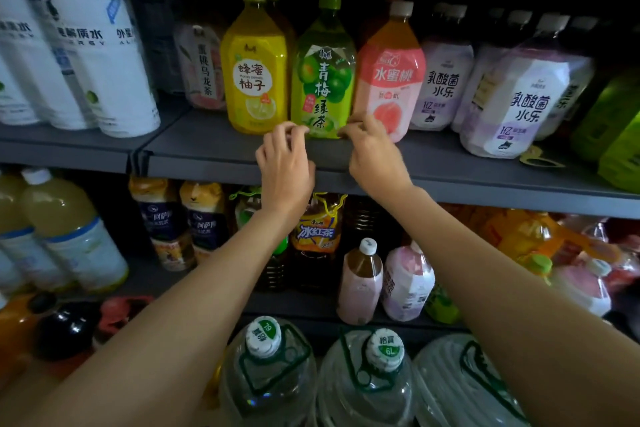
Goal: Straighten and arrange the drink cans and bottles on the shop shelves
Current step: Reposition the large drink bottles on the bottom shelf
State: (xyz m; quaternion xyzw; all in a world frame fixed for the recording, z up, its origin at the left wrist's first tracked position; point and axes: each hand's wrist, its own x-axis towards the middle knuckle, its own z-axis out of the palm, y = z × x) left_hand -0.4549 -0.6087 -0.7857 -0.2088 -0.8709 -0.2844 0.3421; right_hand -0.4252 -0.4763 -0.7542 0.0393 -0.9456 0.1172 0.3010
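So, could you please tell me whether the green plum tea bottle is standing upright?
Upright: the green plum tea bottle stands on the shelf, cap on top.

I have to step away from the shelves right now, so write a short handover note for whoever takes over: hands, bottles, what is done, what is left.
Left hand and right hand: both at the base of the green bottle, fingertips curled at its bottom corners; a firm grip cannot be told.
Green bottle stands upright at the front edge of the upper shelf, between the yellow bottle and the peach bottle, labels facing out.
Done: these three line up in front.
Left: the purple bottle to the right leans, and the lower shelf's bottles stand unevenly.
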